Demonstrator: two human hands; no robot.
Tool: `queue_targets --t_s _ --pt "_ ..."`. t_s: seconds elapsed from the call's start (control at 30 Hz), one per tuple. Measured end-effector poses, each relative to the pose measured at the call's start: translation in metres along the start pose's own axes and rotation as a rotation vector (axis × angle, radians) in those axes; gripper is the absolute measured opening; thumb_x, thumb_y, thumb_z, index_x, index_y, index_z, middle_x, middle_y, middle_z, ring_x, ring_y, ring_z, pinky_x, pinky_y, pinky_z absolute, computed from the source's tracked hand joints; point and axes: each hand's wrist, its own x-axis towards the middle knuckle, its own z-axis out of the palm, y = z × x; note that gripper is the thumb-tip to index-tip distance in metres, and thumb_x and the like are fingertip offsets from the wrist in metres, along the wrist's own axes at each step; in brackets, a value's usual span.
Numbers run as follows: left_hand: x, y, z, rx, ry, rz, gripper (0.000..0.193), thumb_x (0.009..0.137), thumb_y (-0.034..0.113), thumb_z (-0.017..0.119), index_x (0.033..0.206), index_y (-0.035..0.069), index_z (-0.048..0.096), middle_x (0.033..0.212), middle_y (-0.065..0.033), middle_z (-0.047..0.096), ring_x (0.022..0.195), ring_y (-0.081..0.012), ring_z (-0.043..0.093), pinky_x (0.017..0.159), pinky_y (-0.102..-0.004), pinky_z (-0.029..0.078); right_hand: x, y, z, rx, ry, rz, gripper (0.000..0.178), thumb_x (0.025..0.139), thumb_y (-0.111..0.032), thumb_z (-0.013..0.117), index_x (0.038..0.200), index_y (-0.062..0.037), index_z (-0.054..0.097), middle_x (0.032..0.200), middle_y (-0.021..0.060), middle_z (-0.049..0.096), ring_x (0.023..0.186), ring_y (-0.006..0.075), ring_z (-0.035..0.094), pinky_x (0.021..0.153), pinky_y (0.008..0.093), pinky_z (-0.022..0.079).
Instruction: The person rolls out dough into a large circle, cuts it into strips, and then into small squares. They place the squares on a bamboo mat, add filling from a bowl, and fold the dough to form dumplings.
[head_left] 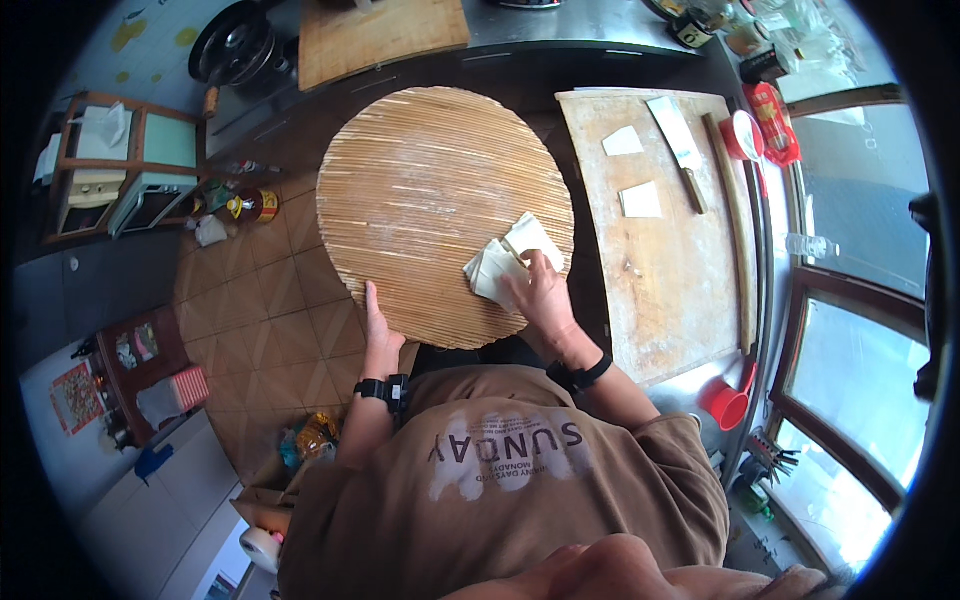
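My left hand [379, 332] grips the near left edge of a round tray [430, 190] made of thin straw-coloured stalks, thumb on top and its other fingers hidden beneath. White flour dusts the tray's surface. Near the tray's right edge lie two small overlapping stacks of pale dough wrappers [492, 272]. Over these stacks my right hand [543, 297] is bent, its fingertips closed on the wrappers. Two more dough pieces [622, 141] lie apart on the floured wooden board [660, 290] at the right, left of a cleaver [677, 135] and a long rolling pin [735, 230].
Beyond the tray, a cutting board [385, 40] rests on the steel counter beside a black wok [235, 45]. Red plastic scoops [727, 400] and a clear bottle [812, 246] sit by the window. An oil bottle [253, 206] stands on the tiled floor.
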Motion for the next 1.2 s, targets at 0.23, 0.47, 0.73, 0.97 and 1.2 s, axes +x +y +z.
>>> queue_targets --t_s 0.23,0.47,0.73,0.97,1.2 --pt "0.001 0.005 -0.020 0.004 0.020 -0.019 0.092 0.107 0.075 0.068 0.170 0.010 0.053 0.172 -0.0130 0.057 0.152 -0.0352 0.057 0.124 -0.0567 0.049 0.129 0.188 -0.128 -0.527 0.589 0.103 0.049 0.092 -0.027 0.095 0.123 0.0013 0.069 0.118 0.0254 0.075 0.111 0.0445 0.072 0.092 0.0540 0.057" --pt "-0.009 0.016 -0.020 0.044 0.018 0.006 0.091 0.110 0.076 0.062 0.171 0.009 0.052 0.172 -0.0130 0.057 0.153 -0.0351 0.056 0.125 -0.0559 0.048 0.179 0.279 -0.164 -0.282 0.132 0.567 0.067 0.081 -0.043 0.104 0.121 0.0022 0.074 0.118 0.0252 0.081 0.113 0.0384 0.080 0.097 0.0489 0.061" --pt "-0.009 0.026 -0.013 0.026 0.057 -0.003 0.084 0.114 0.072 0.058 0.171 0.011 0.052 0.171 -0.0125 0.058 0.153 -0.0343 0.057 0.125 -0.0539 0.049 0.199 0.237 -0.194 0.248 -0.142 0.241 0.031 0.104 -0.006 0.082 0.133 -0.0004 0.074 0.116 0.0043 0.080 0.110 0.0168 0.077 0.099 0.0350 0.060" --pt "0.000 0.033 -0.012 0.035 0.068 -0.014 0.083 0.115 0.072 0.058 0.171 0.011 0.052 0.170 -0.0126 0.058 0.153 -0.0344 0.057 0.125 -0.0545 0.049 0.280 0.204 -0.173 -0.151 -0.010 0.159 0.038 0.098 -0.023 0.092 0.121 0.0019 0.075 0.115 0.0122 0.080 0.105 0.0271 0.076 0.098 0.0419 0.060" --pt "0.001 0.054 0.005 0.108 0.098 -0.026 0.084 0.114 0.072 0.057 0.171 0.010 0.052 0.171 -0.0119 0.058 0.154 -0.0345 0.056 0.125 -0.0553 0.049 0.313 0.235 -0.145 -0.474 0.205 0.323 0.056 0.077 -0.037 0.100 0.105 0.0078 0.082 0.121 0.0303 0.081 0.116 0.0429 0.078 0.103 0.0501 0.061"
